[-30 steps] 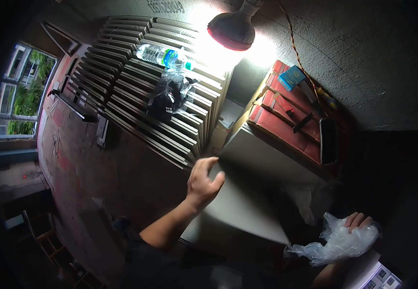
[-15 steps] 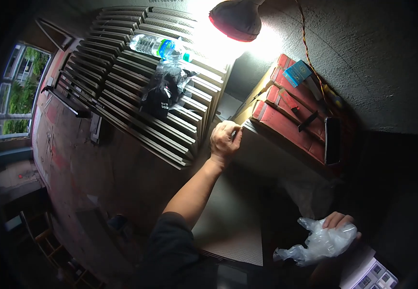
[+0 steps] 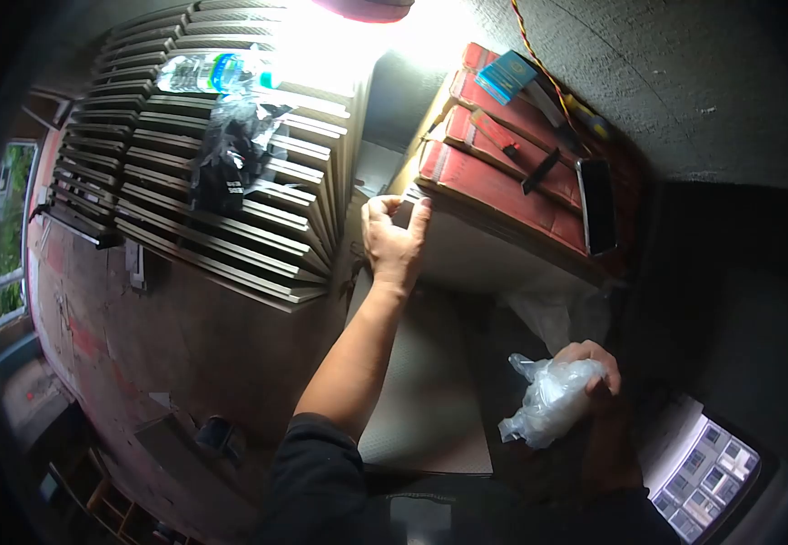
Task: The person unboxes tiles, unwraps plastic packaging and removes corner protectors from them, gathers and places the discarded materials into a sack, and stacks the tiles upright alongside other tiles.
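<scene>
My left hand (image 3: 394, 241) is raised at the near corner of the red cardboard boxes (image 3: 476, 177). Its thumb and curled fingers are apart, with a gap between them, and I see nothing held there. My right hand (image 3: 601, 365), lower right, has its fingers wrapped round a crumpled clear plastic bag (image 3: 553, 400); part of that hand is in shadow. Below my left forearm lies a flat light panel (image 3: 426, 400) with a finely textured surface.
Slim panels (image 3: 267, 282) stand in rows at left, bearing a water bottle (image 3: 203, 73) and a black plastic bag (image 3: 231, 163). On the boxes lie a phone (image 3: 597, 209), a blue packet (image 3: 506, 77) and a screwdriver (image 3: 586, 118). A bright lamp (image 3: 367, 7) hangs above.
The view has shifted right and down. My left thumb and fingers, pinched together before, have spread apart by the box corner. My right hand still grips the plastic bag, turned a little.
</scene>
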Demonstrator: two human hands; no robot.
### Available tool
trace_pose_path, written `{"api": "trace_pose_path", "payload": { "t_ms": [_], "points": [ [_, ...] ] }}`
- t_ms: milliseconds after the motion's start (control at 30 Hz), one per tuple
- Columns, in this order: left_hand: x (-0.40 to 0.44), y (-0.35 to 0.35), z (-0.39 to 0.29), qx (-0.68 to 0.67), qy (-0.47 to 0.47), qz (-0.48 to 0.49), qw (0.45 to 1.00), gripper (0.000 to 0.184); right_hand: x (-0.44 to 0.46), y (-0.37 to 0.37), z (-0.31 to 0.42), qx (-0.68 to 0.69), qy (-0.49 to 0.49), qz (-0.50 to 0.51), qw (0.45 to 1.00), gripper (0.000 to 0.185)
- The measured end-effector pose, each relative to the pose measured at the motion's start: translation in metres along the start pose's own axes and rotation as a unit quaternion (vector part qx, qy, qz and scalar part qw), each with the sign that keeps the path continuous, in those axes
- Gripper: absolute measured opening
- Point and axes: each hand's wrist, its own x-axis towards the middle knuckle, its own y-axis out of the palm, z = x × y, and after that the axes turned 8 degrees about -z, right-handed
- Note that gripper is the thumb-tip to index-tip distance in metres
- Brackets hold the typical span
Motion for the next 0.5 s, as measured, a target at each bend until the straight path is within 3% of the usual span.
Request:
{"api": "trace_pose_path", "payload": {
  "t_ms": [33, 100, 167, 233, 300, 333, 433, 500],
  "points": [
    [-0.004, -0.003, -0.001, 0.01, 0.022, -0.014, 1.0, 0.04, 0.0, -0.004, -0.002, -0.016, -0.006, 0.017, 1.0, 0.064],
    [-0.01, -0.012, 0.0, -0.01, -0.11, 0.077, 0.991, 0.031, 0.005, 0.001, 0.006, -0.065, -0.04, 0.002, 0.997, 0.065],
    [-0.062, -0.008, 0.068, 0.189, -0.124, 0.132, 0.965, 0.027, 0.001, 0.001, 0.014, -0.117, -0.073, -0.003, 0.99, 0.065],
    [-0.079, -0.019, 0.078, 0.082, -0.061, 0.035, 0.994, 0.036, 0.013, -0.007, 0.009, -0.216, -0.118, 0.002, 0.969, 0.067],
    [-0.056, -0.012, 0.052, -0.004, -0.014, -0.068, 0.998, 0.045, 0.009, -0.006, 0.011, -0.184, -0.057, -0.009, 0.981, 0.069],
    [-0.04, -0.014, 0.035, 0.008, 0.038, -0.074, 0.996, 0.05, 0.005, -0.008, 0.007, -0.198, -0.047, -0.006, 0.979, 0.07],
    [0.001, -0.001, -0.01, 0.002, -0.004, -0.048, 0.999, 0.057, -0.002, -0.011, -0.007, -0.202, -0.047, -0.006, 0.978, 0.072],
    [0.0, 0.018, -0.005, 0.01, -0.014, -0.052, 0.998, 0.062, -0.001, -0.011, -0.011, -0.196, -0.043, 0.002, 0.98, 0.072]
  ]
}}
